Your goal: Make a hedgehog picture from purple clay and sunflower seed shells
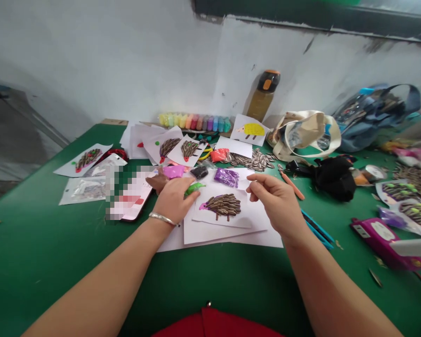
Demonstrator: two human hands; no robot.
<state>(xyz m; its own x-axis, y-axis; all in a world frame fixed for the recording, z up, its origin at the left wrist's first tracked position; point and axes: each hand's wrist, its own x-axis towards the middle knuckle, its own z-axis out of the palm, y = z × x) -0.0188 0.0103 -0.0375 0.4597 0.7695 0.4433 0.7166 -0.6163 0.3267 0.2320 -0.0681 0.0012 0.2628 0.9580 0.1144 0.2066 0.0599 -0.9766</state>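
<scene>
My left hand [173, 201], with a silver bangle at the wrist, rests beside a bright green clay packet [194, 188], its fingers slightly apart and reaching toward a pink packet [174, 172]. My right hand [272, 199] hovers at the right edge of the white papers, thumb and forefinger pinched together; whatever is between them is too small to make out. Between the hands lies a card with a hedgehog [223, 207], its back covered in striped seeds and its face pink. Above it are a purple packet [227, 178] and a black packet [199, 172].
A phone [136, 194] lies left of the papers. Behind are more hedgehog cards [168, 147], a seed pile [254, 160] and a row of coloured clays [196, 122]. Blue scissors [317, 228], an orange tool [292, 184] and a purple device [382, 238] sit at right.
</scene>
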